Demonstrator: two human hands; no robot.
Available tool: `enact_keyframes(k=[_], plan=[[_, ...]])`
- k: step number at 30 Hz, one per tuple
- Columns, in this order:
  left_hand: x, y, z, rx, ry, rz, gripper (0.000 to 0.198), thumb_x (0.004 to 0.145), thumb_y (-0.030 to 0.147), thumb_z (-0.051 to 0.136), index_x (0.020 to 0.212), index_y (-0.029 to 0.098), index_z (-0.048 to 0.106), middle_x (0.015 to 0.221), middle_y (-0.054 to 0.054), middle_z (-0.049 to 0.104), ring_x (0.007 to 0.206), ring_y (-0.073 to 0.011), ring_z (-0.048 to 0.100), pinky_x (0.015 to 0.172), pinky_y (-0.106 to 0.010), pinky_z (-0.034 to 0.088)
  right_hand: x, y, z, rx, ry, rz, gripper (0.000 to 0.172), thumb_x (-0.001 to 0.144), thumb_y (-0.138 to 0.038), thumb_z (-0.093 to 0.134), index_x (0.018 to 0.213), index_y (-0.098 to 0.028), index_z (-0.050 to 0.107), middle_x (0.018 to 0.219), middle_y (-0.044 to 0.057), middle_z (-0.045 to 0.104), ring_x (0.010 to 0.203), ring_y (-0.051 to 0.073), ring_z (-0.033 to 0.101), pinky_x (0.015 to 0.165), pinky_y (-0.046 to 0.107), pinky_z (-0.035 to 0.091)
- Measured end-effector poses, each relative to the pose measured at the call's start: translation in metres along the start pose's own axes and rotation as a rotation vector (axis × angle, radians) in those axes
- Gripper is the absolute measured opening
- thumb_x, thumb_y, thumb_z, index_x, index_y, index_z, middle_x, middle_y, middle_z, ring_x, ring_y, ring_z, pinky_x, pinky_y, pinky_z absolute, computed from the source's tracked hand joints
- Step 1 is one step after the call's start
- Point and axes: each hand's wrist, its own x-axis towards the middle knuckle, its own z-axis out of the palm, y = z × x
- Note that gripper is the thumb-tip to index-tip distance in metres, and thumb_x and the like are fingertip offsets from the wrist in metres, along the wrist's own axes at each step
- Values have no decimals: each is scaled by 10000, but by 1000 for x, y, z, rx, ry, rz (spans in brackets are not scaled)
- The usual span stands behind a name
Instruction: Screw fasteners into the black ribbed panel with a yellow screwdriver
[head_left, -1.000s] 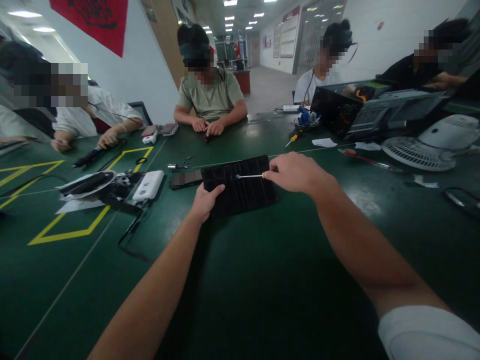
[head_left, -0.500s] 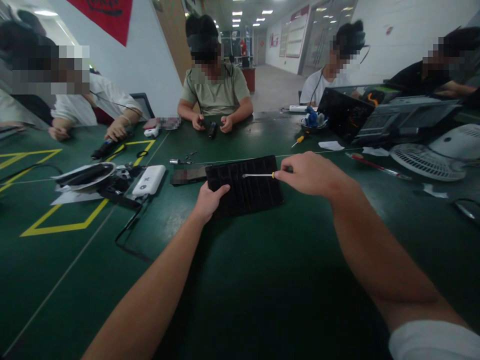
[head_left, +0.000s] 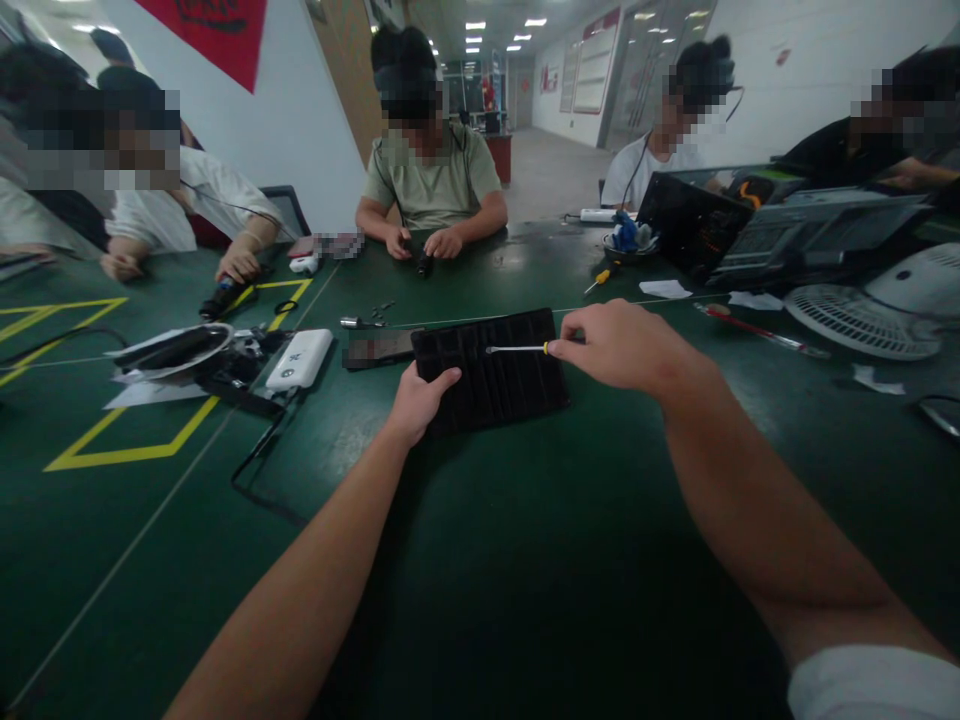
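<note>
An opened black wallet (head_left: 495, 375) with rows of card slots is tilted up above the green table. My left hand (head_left: 421, 402) is closed on its left edge, thumb across the inner face and fingers hidden behind. From the right, my right hand (head_left: 619, 345) pinches a thin silver rod (head_left: 517, 349) with a yellow collar at the fingertips. The rod lies level across the wallet's upper half, its small rounded tip near the middle fold. Whether that tip touches the wallet I cannot tell. Behind the wallet's left side lies a dark flat object (head_left: 379, 349), partly covered.
A white power bank (head_left: 300, 360) and cabled gear lie left. Small metal parts (head_left: 367, 318) sit beyond the wallet. A yellow-handled screwdriver (head_left: 602, 276), paper scraps, a red pen (head_left: 765, 330) and a white fan (head_left: 862, 320) lie right. Several people sit around the table (head_left: 480, 570).
My hands, the wallet and the rod stay almost still. Across the table, a person's hands have come together around a small black object. The left person's hand and black device shifted slightly right.
</note>
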Motion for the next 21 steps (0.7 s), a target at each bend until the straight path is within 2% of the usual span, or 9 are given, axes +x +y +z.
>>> enact_keyframes(k=[12, 21], plan=[[-4, 5, 2, 9, 5, -23, 450, 685, 286, 937, 1083, 197, 746, 1114, -99, 836, 1094, -333, 804, 1082, -562, 629, -2, -3, 0, -18, -16, 4, 423, 1063, -539, 550, 1094, -236, 844, 942, 125, 795, 894, 313, 715, 727, 409, 462], [-3, 3, 2, 25, 4, 0, 470, 663, 323, 939, 1070, 192, 745, 1106, -92, 838, 1080, -328, 797, 1093, -565, 617, 0, -6, -2, -36, -75, 25, 458, 1069, -541, 504, 1072, -219, 829, 1066, 153, 811, 1001, 350, 731, 761, 427, 484]])
